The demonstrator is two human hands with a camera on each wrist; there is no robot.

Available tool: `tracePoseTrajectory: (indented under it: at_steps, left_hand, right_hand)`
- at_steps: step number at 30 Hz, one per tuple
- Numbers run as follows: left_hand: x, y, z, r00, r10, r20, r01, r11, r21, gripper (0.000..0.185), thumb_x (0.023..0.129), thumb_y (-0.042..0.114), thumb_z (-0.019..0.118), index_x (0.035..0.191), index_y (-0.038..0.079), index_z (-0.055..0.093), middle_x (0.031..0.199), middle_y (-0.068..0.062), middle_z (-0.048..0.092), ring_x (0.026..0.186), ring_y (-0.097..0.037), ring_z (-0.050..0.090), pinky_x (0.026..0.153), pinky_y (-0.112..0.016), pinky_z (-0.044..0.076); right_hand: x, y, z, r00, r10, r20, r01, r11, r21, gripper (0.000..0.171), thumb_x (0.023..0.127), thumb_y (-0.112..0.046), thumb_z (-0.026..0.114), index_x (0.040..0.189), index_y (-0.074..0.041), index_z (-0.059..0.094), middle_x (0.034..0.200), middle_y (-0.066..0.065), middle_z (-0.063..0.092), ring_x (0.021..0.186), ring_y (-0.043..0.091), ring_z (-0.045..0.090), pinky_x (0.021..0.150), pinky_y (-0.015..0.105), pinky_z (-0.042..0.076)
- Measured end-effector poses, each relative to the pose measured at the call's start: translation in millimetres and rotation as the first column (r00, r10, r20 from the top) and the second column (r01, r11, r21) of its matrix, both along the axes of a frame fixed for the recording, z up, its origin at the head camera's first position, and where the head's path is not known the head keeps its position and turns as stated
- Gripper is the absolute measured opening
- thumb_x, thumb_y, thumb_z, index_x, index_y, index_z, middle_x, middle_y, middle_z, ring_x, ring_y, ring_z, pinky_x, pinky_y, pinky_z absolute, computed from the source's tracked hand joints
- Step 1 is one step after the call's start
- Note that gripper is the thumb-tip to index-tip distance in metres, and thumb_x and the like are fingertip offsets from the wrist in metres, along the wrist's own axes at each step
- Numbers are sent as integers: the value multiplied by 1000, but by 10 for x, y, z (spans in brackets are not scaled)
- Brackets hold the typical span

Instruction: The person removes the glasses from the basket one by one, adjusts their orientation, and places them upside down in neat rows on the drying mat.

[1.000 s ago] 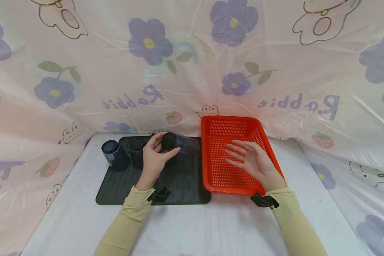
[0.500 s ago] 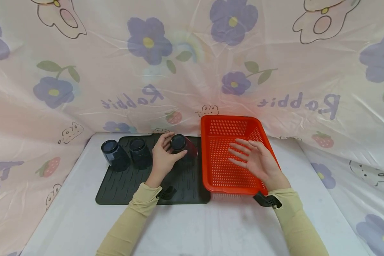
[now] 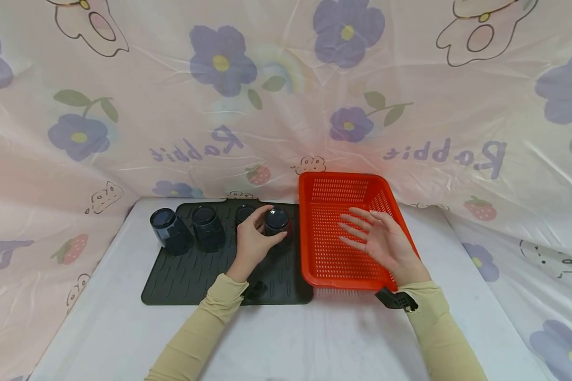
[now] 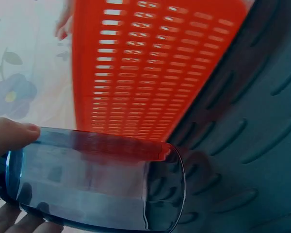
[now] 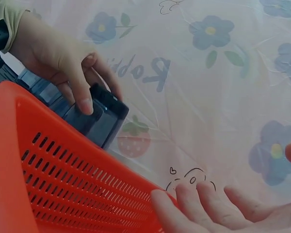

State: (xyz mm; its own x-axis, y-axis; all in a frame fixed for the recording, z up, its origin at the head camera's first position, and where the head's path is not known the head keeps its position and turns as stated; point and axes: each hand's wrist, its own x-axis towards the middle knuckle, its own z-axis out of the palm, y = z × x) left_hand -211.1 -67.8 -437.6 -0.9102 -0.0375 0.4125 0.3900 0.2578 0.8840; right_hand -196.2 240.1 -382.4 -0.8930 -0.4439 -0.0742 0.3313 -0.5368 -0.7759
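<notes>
My left hand [image 3: 253, 243] grips a dark tinted glass [image 3: 277, 225] by its base end, base up. In the left wrist view this see-through glass [image 4: 97, 179] has its rim facing the black ridged mat [image 4: 262, 145]; whether it touches cannot be told. Three similar glasses stand base up in a row to its left: one at the mat's left edge [image 3: 171, 231], a second glass [image 3: 208, 228], and a third glass [image 3: 243, 214] partly hidden by my left hand. Over the red basket [image 3: 307, 233], my right hand [image 3: 386, 243] holds nothing, fingers extended.
The perforated basket stands directly right of the drying mat [image 3: 190, 286], its wall close beside the held glass. A white table [image 3: 314, 338] lies under both. Behind rises a patterned curtain [image 3: 276, 121] with flowers and rabbits.
My left hand has moved right with the glass, which has swung from lying tilted to nearly upright, base up. The third glass has come into view behind that hand. My right hand has barely moved.
</notes>
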Motion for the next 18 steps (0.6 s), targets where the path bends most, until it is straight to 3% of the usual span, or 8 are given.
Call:
tracePoseTrajectory:
  at_steps: [4, 12, 18]
  left_hand:
    - [-15, 31, -79, 999, 18, -35, -19, 999, -34, 67, 65, 5, 89, 126, 6, 60, 115, -6, 61, 108, -19, 60, 92, -35, 49]
    - [-51, 38, -170, 997, 73, -37, -75, 996, -53, 68, 64, 6, 90, 126, 11, 62, 113, -3, 60, 108, -15, 59, 93, -31, 48]
    - [-68, 63, -201, 997, 71, -44, -70, 997, 36, 72, 62, 1, 90, 126, 8, 58, 120, -6, 63, 112, -19, 60, 95, -38, 47]
  right_hand:
    - [0, -12, -5, 1000, 3, 5, -3, 1000, 6, 53, 105, -32, 34, 150, -6, 23, 153, 17, 20, 140, 42, 19, 109, 57, 24]
    - [-1, -27, -2, 1000, -10, 15, 9, 1000, 22, 54, 104, -33, 35, 150, -6, 22, 153, 18, 22, 138, 41, 24, 108, 56, 27]
    - [-2, -19, -5, 1000, -7, 4, 7, 1000, 15, 53, 105, -32, 35, 150, -6, 24, 153, 17, 21, 139, 43, 20, 108, 57, 25]
